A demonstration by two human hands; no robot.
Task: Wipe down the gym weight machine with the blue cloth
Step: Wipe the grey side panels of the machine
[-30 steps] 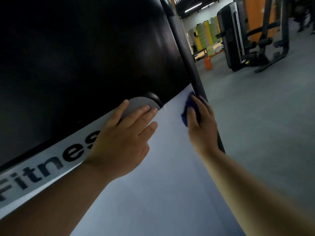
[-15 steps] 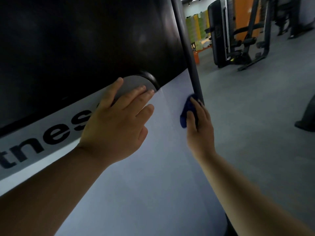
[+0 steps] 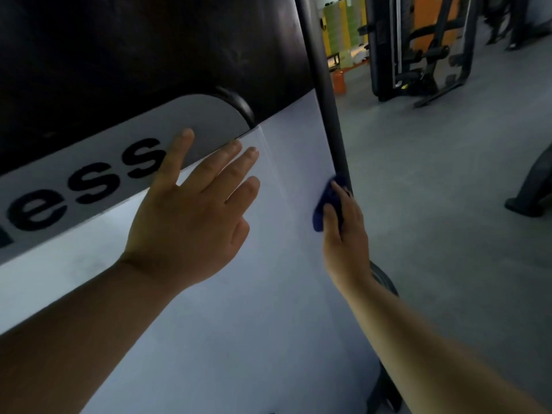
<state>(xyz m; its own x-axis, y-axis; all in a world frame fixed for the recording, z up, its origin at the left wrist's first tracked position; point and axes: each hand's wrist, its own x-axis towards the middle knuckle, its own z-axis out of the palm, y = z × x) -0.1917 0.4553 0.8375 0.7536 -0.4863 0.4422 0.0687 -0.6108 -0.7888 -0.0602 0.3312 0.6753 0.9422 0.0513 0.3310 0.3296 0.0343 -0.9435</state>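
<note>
The blue cloth (image 3: 324, 207) is gripped in the right hand (image 3: 346, 231) and pressed against the black post (image 3: 328, 100) at the white panel's (image 3: 239, 324) edge. The left hand (image 3: 191, 222) is laid flat on the panel, fingers spread. Against the earlier frame, the cloth is found lower on the post.

Single head-worn wide-angle view faces forward and down, close against the weight machine's white panel (image 3: 239, 309), seemingly tilted; gym floor (image 3: 448, 219) rightward.

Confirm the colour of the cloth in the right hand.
The cloth is dark blue; head view.
</note>
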